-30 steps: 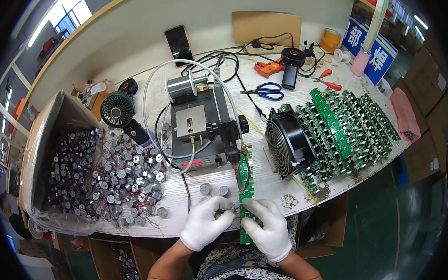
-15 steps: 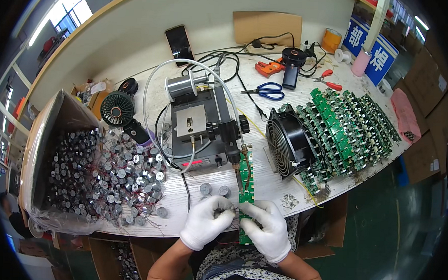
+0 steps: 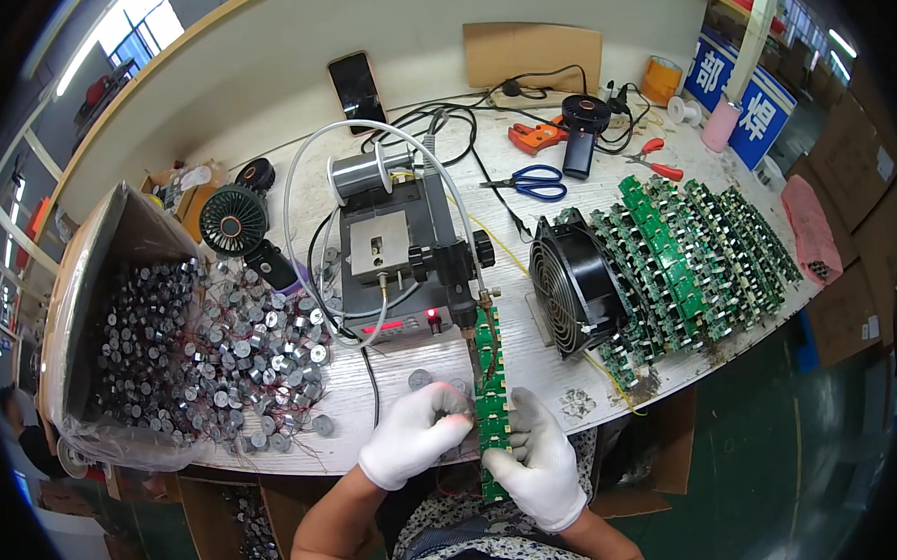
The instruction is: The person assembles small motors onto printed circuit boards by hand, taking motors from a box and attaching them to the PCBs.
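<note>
We see work partway through on one long, narrow green circuit board (image 3: 494, 407), lying between our two white-gloved hands and running forward from them. Our right hand (image 3: 544, 464) has its thumb on the near part of the board, fingers loosely bent and the index finger clear — whether it truly grips, we cannot tell. Our left hand (image 3: 417, 434), just beside the board's left edge, has its fingertips drawn together in a pinch; what they hold is hidden.

Ahead of both hands, a black-and-metal soldering iron (image 3: 474, 341) points down at the board's left edge. We cannot make out which joints are finished.

Plenty seems left: round silver-grey metal motors (image 3: 266, 342) lie heaped left of the left hand, more fill a plastic-lined brown cardboard box (image 3: 72, 314) beyond them, and one sits just ahead of that hand. Beyond the right hand stand rows of green populated circuit boards (image 3: 685, 255) — done or waiting, we cannot say.
</note>
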Motion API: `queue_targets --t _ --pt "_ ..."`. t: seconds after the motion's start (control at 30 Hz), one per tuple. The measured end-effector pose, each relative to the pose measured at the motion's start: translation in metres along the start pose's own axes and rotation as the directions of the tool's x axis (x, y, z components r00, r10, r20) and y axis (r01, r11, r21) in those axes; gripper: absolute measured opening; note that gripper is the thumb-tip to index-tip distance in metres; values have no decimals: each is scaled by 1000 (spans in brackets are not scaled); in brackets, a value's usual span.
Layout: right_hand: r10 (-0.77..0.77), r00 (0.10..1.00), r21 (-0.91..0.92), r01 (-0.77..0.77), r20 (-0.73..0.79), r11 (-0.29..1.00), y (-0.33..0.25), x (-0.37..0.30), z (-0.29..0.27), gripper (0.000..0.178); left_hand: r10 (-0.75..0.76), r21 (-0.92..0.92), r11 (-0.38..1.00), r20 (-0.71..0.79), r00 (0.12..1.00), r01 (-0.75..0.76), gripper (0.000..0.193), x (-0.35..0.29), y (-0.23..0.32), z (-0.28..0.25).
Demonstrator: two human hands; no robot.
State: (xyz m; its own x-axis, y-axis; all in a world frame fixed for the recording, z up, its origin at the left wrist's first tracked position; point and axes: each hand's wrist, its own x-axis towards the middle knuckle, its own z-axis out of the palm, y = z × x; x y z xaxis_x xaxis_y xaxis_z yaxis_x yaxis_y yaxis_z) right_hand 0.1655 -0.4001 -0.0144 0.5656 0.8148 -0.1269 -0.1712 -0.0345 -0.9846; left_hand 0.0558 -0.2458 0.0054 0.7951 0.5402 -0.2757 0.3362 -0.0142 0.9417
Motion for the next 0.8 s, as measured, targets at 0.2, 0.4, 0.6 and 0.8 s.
queue_targets --t 0.2,0.4,0.6,0.8 --pt "12 1000 -4 -12 8 1000 0 3 0 71 -117 -295 941 178 977 167 16 10 -13 -3" --pt "-20 1000 -22 20 1 1000 1 6 1 70 -149 -404 884 237 960 237 13 16 -12 -1" --pt "-45 999 -14 45 -9 999 1 11 2 69 -135 -463 864 166 977 198 10 17 -6 2" --pt "-26 999 -3 26 23 1000 -4 17 0 72 -125 -421 891 136 983 172 10 22 2 2"
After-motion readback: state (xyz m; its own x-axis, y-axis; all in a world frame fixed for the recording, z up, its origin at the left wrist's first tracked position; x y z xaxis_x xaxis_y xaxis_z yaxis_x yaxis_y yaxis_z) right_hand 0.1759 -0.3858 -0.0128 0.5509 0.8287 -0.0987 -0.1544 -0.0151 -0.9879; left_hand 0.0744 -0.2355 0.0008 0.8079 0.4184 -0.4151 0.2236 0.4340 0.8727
